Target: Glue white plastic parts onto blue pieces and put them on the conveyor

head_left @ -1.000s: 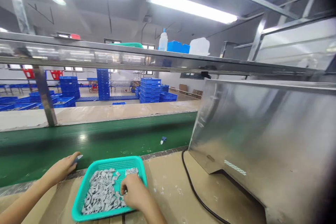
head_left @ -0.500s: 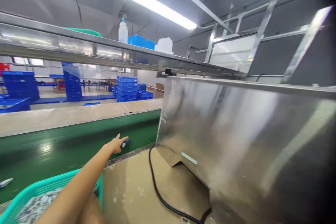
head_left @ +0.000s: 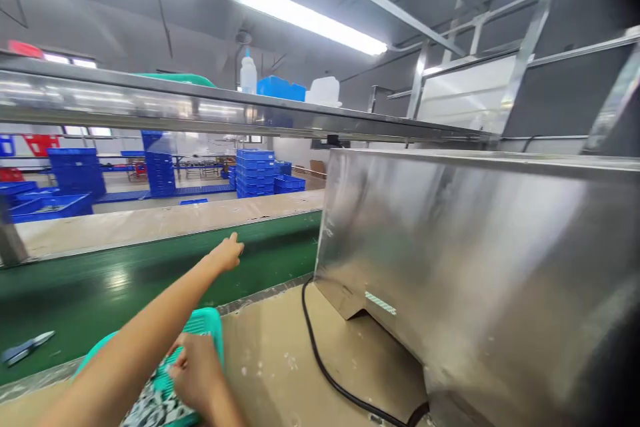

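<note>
The left hand (head_left: 227,253), centre-left, has its fingers bent, whereas half a second ago one pointed at a small blue-and-white piece, which no longer shows on the green belt (head_left: 285,250); I cannot tell whether the hand grips it. Its forearm slants up from the lower left. Below, the right hand (head_left: 197,372), now plainly visible, curls over the teal basket (head_left: 218,333) of small grey parts (head_left: 154,408), its grip unclear. At lower left, a blue-grey and white piece (head_left: 27,348) lies on the belt.
</note>
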A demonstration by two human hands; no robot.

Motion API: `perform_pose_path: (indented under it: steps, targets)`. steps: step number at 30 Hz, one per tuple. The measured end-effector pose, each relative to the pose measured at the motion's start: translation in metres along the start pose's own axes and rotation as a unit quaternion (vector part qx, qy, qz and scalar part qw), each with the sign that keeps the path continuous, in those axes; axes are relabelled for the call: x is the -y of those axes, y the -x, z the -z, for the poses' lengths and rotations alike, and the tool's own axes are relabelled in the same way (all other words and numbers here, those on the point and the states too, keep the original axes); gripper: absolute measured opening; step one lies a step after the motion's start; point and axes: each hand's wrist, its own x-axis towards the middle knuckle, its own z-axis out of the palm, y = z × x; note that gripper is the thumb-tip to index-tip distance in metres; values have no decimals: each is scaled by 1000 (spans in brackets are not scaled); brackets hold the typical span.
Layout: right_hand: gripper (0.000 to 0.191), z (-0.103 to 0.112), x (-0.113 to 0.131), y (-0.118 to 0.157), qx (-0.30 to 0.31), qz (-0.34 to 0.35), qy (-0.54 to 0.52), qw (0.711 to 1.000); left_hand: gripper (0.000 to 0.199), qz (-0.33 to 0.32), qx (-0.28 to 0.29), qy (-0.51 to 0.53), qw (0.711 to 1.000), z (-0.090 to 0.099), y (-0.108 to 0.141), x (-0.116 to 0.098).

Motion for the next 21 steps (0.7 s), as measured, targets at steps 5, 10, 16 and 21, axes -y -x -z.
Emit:
perform_pose_path:
  steps: [5,10,16,21]
  targets:
    - [8,9,21,-3,-31,-13,-130,991,18,17,-70,74,995,67,99,33]
    - [13,22,72,17,-23,46,-257,965,25,66,-88,178,978,46,236,30]
    - [7,-13,110,85,26,48,-273,961,28,89,-130,463,872,-3,334,19]
    - [16,-25,105,132,-40,248,-66,966,34,159,-62,644,746,-36,372,11]
